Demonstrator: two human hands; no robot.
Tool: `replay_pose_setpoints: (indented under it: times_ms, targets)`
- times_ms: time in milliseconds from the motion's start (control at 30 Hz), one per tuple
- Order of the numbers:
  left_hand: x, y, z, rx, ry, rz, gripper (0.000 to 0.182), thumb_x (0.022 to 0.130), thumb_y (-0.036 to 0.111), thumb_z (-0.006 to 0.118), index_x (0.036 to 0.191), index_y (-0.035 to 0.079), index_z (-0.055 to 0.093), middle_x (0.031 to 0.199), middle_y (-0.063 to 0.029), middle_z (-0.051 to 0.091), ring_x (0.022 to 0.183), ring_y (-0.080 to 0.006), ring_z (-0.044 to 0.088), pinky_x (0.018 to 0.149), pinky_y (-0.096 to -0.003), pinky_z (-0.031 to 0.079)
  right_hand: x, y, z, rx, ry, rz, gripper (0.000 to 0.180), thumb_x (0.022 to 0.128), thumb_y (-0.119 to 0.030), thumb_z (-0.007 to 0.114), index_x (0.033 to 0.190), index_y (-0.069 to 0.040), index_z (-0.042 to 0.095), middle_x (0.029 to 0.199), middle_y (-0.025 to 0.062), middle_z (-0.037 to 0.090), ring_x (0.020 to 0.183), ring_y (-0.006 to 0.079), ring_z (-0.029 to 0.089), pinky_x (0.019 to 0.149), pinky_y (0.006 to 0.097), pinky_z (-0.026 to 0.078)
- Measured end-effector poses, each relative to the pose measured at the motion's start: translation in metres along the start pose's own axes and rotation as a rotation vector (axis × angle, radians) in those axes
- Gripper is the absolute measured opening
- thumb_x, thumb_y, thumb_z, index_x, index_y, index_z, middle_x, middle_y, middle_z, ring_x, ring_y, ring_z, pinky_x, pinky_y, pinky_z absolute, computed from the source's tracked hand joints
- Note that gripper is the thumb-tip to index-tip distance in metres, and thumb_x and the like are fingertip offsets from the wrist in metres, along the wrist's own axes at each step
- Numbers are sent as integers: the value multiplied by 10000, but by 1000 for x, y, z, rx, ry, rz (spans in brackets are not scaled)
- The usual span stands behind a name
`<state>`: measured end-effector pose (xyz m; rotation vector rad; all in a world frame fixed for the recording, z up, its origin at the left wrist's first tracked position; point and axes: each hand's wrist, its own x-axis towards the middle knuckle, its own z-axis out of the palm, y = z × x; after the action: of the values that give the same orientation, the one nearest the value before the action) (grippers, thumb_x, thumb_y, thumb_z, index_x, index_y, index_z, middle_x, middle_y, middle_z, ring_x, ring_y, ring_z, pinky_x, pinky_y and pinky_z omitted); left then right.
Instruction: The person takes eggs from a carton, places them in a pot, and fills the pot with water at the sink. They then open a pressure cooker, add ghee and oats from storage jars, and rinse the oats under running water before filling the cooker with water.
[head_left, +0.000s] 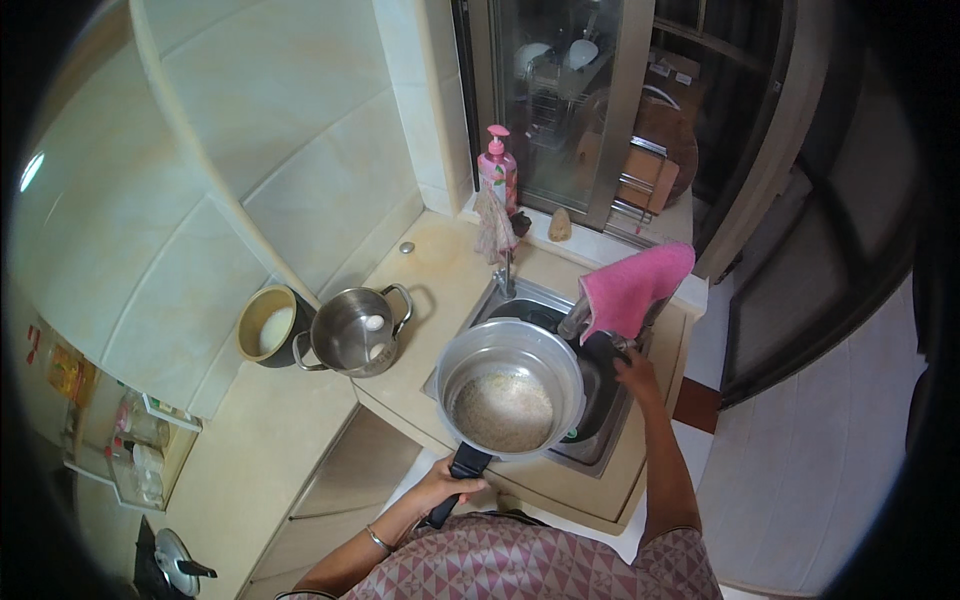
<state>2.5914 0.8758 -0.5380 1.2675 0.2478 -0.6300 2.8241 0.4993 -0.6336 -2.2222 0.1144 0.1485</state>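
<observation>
My left hand (444, 486) grips the black handle (470, 461) of an aluminium pressure-cooker pot (510, 390). Pale residue or grains lie in a little liquid on its bottom. The pot is over the left part of a steel sink (600, 454), hiding much of the basin. My right hand (636, 375) is at the sink's right side, its fingers by a metal fitting (622, 342) that looks like a tap part. Whether they grip it is unclear. Just above hangs a pink cloth (637, 289), draped over metal fixtures at the back of the sink.
Left of the sink stand a two-handled steel pot (352, 337) with two white eggs and a dark pot (271, 326) holding something white. A pink pump bottle (496, 169) and a hanging rag (495, 229) are near the window. A pot lid (176, 562) lies lower left.
</observation>
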Motion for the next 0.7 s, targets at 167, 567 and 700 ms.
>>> replay_pose_setpoints:
  times_ms: [167, 567, 700]
  targets:
    - [19, 5, -3, 2, -17, -16, 264, 799, 128, 765, 955, 35, 574, 684, 5, 563, 524, -71, 515, 483, -220, 410, -5, -9, 14, -169, 48, -76, 494, 845, -254, 627, 1252, 4, 516, 1030, 266, 628, 969, 393, 619, 850, 468, 472]
    - [42, 21, -27, 137, -171, -22, 273, 807, 162, 760, 938, 64, 542, 681, 9, 559, 552, -77, 532, 526, -234, 428, -16, -19, 1, -4, -146, -30, 490, 835, -179, 641, 1275, -14, 504, 1005, 181, 655, 901, 268, 650, 819, 367, 495]
    - [49, 28, -20, 161, -138, 69, 364, 808, 96, 746, 1091, 33, 526, 689, 8, 556, 547, -77, 531, 518, -229, 432, -22, -23, 3, 240, -60, 25, 349, 840, -149, 632, 1154, 0, 594, 864, 120, 674, 731, 176, 645, 693, 304, 501]
